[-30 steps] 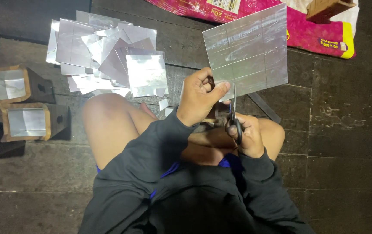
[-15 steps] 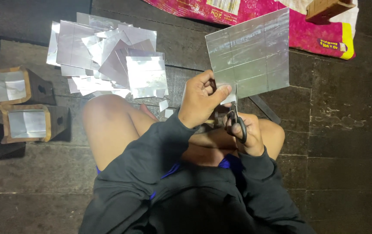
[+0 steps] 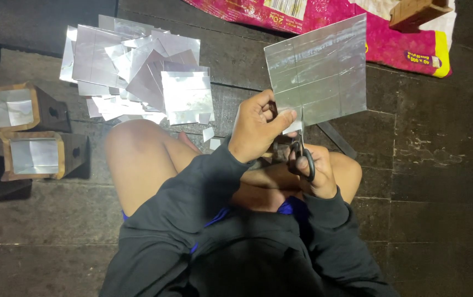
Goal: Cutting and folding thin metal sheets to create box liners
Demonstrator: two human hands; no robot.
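A person sits cross-legged on a dark, worn plank floor (image 3: 445,181), seen from above. Since a second ago the silver sheet (image 3: 324,71) has tipped slightly and slid further over the blades, so the cut appears to be advancing up from its lower edge. The sheet is large, flat, roughly square, shiny like foil-faced card, and creased with faint straight lines. The left hand (image 3: 255,129) is closed on its lower edge, thumb on top, holding it up just ahead of the knees. Just right of and below that hand, the right hand (image 3: 313,170) is curled through the black loops of a pair of scissors (image 3: 301,157), whose blades meet the sheet's bottom edge. Well to the left of both hands lies a loose heap of cut silver rectangles (image 3: 137,71). Further left stand small brown boxes (image 3: 33,157) lined with the same silver.
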